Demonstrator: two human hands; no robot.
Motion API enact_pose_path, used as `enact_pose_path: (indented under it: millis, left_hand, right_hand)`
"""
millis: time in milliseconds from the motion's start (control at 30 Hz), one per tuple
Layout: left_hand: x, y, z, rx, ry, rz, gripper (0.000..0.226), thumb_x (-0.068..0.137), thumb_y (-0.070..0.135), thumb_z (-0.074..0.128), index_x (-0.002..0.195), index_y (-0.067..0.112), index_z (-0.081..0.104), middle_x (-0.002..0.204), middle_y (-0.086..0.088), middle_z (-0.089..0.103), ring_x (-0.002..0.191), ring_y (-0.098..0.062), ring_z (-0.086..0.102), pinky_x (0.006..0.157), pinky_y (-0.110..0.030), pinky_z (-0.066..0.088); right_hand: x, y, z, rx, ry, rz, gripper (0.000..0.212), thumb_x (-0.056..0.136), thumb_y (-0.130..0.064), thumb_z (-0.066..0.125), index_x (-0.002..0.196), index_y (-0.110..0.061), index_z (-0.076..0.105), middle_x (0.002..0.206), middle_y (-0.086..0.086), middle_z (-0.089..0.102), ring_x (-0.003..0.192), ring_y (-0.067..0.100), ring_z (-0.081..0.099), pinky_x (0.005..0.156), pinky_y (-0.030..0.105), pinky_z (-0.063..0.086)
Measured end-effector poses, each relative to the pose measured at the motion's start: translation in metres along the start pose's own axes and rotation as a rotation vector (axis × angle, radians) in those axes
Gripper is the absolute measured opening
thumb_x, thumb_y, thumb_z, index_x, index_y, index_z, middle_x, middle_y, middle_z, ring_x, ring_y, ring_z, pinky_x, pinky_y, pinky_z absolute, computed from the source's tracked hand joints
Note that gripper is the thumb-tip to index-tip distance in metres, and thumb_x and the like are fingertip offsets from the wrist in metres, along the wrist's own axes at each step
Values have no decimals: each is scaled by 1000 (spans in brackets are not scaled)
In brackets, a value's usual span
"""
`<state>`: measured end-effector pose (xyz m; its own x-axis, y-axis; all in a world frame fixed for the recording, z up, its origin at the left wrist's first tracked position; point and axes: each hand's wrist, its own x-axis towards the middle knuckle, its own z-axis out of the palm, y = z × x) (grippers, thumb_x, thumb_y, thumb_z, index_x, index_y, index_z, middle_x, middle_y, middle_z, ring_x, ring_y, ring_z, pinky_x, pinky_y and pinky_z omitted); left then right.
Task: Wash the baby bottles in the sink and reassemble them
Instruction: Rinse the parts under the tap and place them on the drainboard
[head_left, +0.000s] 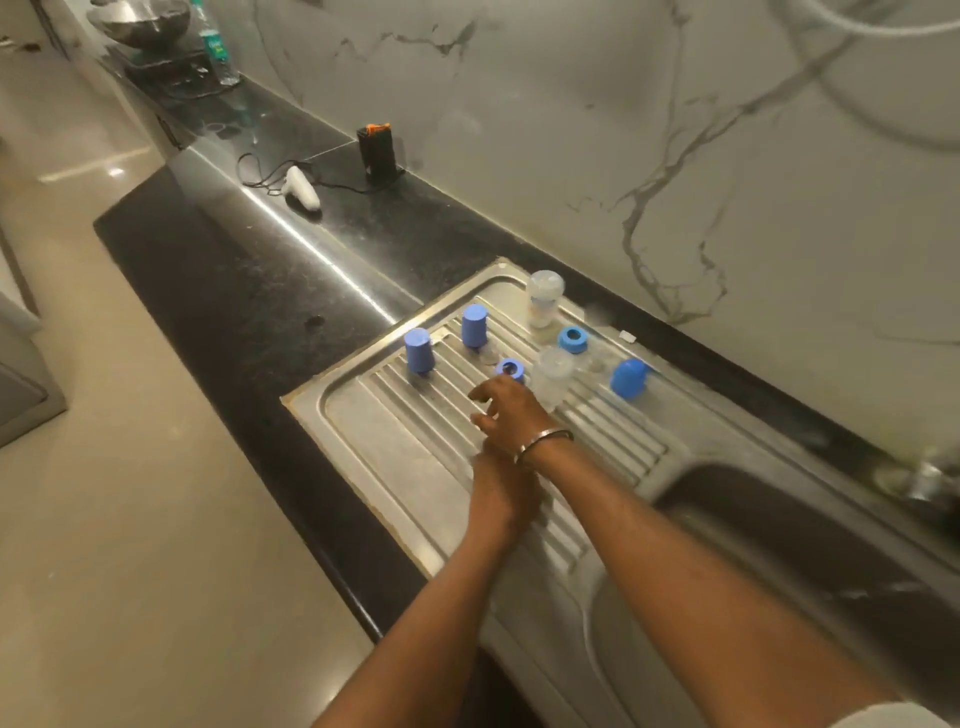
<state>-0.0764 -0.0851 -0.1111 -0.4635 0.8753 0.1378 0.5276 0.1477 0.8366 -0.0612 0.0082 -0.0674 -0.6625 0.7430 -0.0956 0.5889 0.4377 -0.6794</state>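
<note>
We look down on a steel drainboard (395, 441) set in a black stone counter (218, 291), with the sink basin (810, 525) to its right and a marble-patterned wall (571, 130) behind. Bottle parts stand spread over the ribbed surface: two blue caps (418, 350) (474, 326) upright at the left, a third blue cap (629, 378) at the right, a blue collar ring (573, 339) near the back, and a second blue ring (510, 369) just beyond the right hand's fingertips. One clear bottle (543, 298) stands inverted at the back edge; another clear bottle (554, 377) stands just right of the reaching hand. A small clear piece (488, 356) lies between the second cap and the nearer ring — too blurred for us to name. The right hand (506, 415), a metal bangle (543, 443) on its wrist, hovers over the ribs with fingers loosely spread and curved, holding nothing. The left hand (501, 486) lies beneath the right wrist, crossed under it; its fingers are hidden, so we cannot tell whether it holds anything. Farther along the counter we see a white handheld device (303, 188) with a black cord, a black box with an orange top (376, 150), and — at the far end — a plastic water bottle (215, 44) beside a steel bowl (140, 21).
</note>
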Motion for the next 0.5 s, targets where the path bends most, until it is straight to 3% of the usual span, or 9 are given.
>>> enact_pose_path:
  millis: [133,267,367,433,500]
  left_hand:
    - [-27,23,22,119,-46,157,41,73,-8,63,113,-2,63,104,-25,65,92,-43,61,76,-43,51]
    - [-55,51,57,194,-153,245,39,84,7,65,123,6,61,114,-15,64,100,-33,57,82,-37,43]
    - [-77,68,90,308,-302,395,38,81,2,65,120,1,65,117,-19,64,107,-37,59,89,-40,46]
    - [-94,77,114,363,-402,463,38,83,2,60,121,2,63,124,-15,61,113,-34,56,93,-40,45]
    - [-112,87,135,378,-496,423,36,86,4,52,121,9,60,122,-8,56,108,-29,51,91,-40,41]
  right_hand:
    - [-58,25,-28,18,60,6,20,85,-10,65,104,-7,70,104,12,68,93,24,64,85,22,44]
    - [-124,63,-52,74,174,85,18,83,-5,64,99,-6,72,102,12,67,95,21,63,85,19,44]
    - [-178,100,-66,105,280,177,14,83,-4,65,95,-3,72,100,15,67,96,24,62,86,14,39]
    - [-213,126,-75,115,339,245,13,84,-4,63,95,-4,72,99,15,66,94,24,62,86,17,40]
    - [-247,152,-83,129,389,327,16,85,-4,61,97,-5,71,100,13,64,95,24,63,88,25,47]
